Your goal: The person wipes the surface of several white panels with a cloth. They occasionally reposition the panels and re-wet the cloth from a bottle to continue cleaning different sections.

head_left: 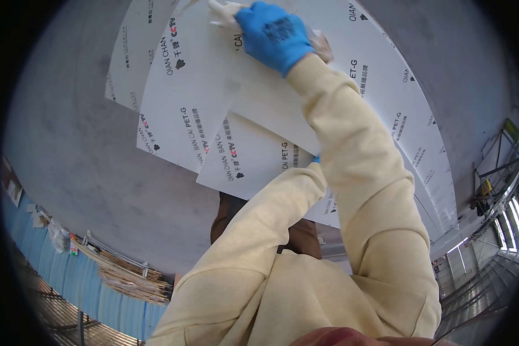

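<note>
My right hand (pixel 277 36), in a blue glove, is stretched far out over large white printed sheets (pixel 184 130) near the top of the view. Its fingers are closed on a crumpled white cloth (pixel 225 12). Just beyond the wrist, a small brownish, shiny thing (pixel 323 46) shows; its kind is unclear. My left hand (pixel 317 159), also blue-gloved, is almost wholly hidden behind my right sleeve, with only a sliver of glove showing at a sheet's edge. The sheets lie fanned out and overlapping, one smaller piece (pixel 251 153) at the near side.
Grey concrete floor (pixel 86 155) surrounds the sheets. To the lower left, a bundle of thin brown strips (pixel 132 279) lies near a blue corrugated wall (pixel 98 294). Metal framework with a yellow item (pixel 487 185) stands at the far right.
</note>
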A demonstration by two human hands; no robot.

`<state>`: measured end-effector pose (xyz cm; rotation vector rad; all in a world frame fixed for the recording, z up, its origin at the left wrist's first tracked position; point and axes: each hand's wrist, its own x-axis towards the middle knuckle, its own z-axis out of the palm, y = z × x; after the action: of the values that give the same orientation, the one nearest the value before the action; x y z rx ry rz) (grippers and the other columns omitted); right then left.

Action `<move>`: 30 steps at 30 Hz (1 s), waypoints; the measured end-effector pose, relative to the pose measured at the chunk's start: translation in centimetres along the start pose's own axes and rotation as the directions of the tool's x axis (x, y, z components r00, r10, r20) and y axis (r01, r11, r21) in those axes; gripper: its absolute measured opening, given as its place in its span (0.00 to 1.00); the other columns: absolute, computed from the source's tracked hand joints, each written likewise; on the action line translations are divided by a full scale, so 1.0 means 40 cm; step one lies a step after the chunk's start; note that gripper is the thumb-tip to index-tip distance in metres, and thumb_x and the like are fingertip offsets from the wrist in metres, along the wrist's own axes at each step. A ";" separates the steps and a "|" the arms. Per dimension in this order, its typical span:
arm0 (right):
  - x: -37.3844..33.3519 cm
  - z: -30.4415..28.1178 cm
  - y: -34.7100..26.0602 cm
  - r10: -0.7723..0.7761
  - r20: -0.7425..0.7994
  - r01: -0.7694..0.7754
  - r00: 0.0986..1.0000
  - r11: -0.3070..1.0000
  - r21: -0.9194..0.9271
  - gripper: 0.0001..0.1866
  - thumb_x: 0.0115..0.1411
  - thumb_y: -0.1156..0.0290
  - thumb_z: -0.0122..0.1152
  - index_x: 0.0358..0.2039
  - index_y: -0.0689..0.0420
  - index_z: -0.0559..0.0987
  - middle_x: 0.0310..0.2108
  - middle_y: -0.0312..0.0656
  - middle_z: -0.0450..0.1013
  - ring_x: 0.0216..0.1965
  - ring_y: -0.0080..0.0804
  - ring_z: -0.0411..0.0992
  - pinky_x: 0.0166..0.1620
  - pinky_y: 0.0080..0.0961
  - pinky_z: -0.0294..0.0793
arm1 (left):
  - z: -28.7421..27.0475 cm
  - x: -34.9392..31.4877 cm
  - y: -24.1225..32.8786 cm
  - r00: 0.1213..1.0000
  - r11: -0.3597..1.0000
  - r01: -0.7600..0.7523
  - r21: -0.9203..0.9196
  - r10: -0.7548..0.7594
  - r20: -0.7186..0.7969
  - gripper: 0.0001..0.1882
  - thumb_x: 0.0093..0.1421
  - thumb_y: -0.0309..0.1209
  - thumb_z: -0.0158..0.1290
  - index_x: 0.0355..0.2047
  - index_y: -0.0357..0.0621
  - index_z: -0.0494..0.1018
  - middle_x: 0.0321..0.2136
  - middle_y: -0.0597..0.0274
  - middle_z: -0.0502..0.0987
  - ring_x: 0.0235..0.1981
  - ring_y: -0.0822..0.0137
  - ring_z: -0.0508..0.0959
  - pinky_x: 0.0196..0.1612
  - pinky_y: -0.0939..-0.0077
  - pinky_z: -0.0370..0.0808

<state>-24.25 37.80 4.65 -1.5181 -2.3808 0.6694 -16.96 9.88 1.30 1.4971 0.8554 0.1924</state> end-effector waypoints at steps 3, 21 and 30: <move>0.027 -0.004 -0.013 0.034 0.066 -0.035 0.997 0.999 0.026 0.14 0.60 0.71 0.55 0.47 0.55 0.78 0.45 0.52 0.78 0.44 0.55 0.78 0.46 0.47 0.79 | -0.026 -0.002 0.013 0.999 0.997 0.039 -0.064 -0.038 0.028 0.19 0.66 0.39 0.51 0.55 0.49 0.75 0.58 0.54 0.77 0.61 0.55 0.73 0.63 0.61 0.69; -0.003 0.063 -0.080 -0.012 -0.001 0.012 1.000 0.999 -0.034 0.11 0.57 0.71 0.62 0.41 0.52 0.77 0.38 0.48 0.76 0.40 0.52 0.78 0.38 0.44 0.79 | 0.007 0.016 -0.028 0.999 0.998 -0.050 0.047 0.049 0.021 0.18 0.68 0.36 0.51 0.56 0.48 0.74 0.54 0.53 0.79 0.59 0.56 0.76 0.61 0.63 0.70; -0.356 -0.056 0.063 0.024 0.010 -0.024 1.000 0.995 0.092 0.13 0.53 0.72 0.65 0.41 0.51 0.78 0.34 0.46 0.76 0.37 0.51 0.77 0.37 0.46 0.78 | 0.108 0.020 -0.068 0.969 0.948 -0.204 0.243 0.231 -0.085 0.18 0.68 0.35 0.51 0.56 0.48 0.74 0.54 0.54 0.79 0.59 0.57 0.76 0.62 0.65 0.70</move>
<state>-15.15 26.44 5.94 -1.5108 -2.3071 0.7815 -14.87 6.61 -2.13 1.8164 0.8218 0.3531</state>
